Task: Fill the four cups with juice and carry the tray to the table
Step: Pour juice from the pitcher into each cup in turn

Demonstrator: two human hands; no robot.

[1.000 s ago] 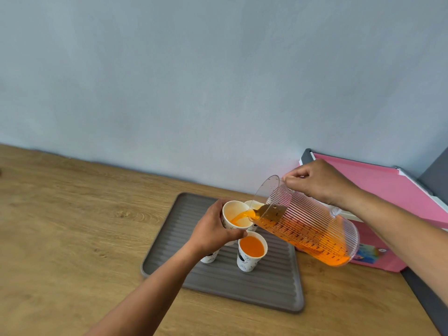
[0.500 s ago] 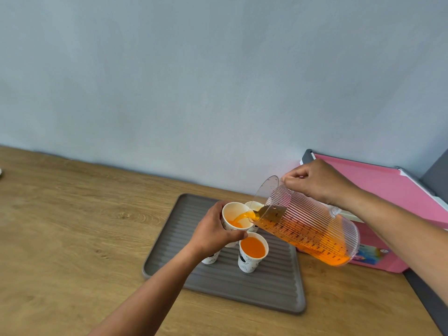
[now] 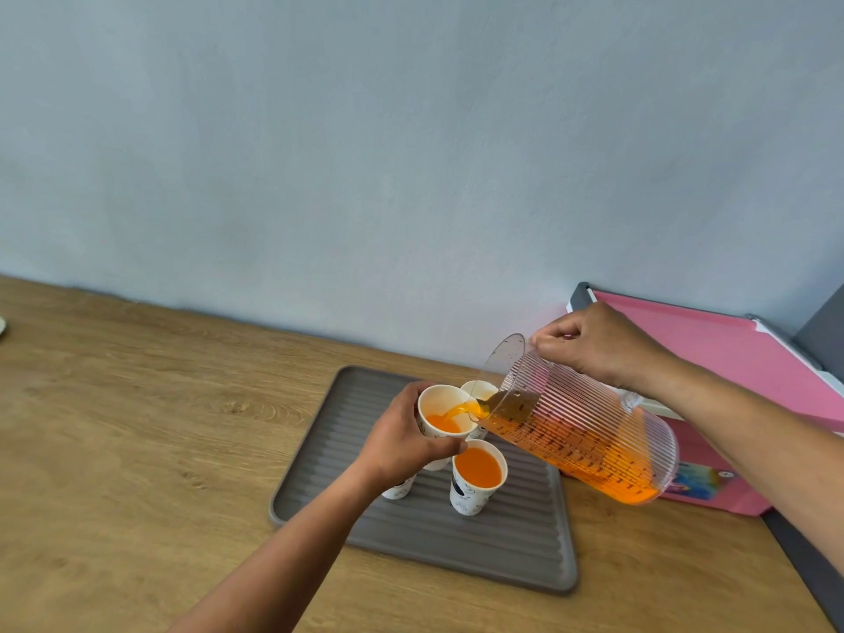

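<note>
Juice (image 3: 460,409) runs from the tilted ribbed pitcher (image 3: 589,443), whose top the right hand (image 3: 598,347) grips with curled fingers, into a paper cup (image 3: 439,397). The left hand (image 3: 402,438) wraps its fingers round that cup, over the grey tray (image 3: 456,550) on the wooden surface (image 3: 137,427). Another cup (image 3: 475,495), already full, stands on the tray just near and right of it.

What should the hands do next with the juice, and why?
Probably pour a little more into the held cup. Its juice sits low, while the front cup is nearly full. The left hand grips it under the spout, and the right hand has the pitcher tilted.
</note>
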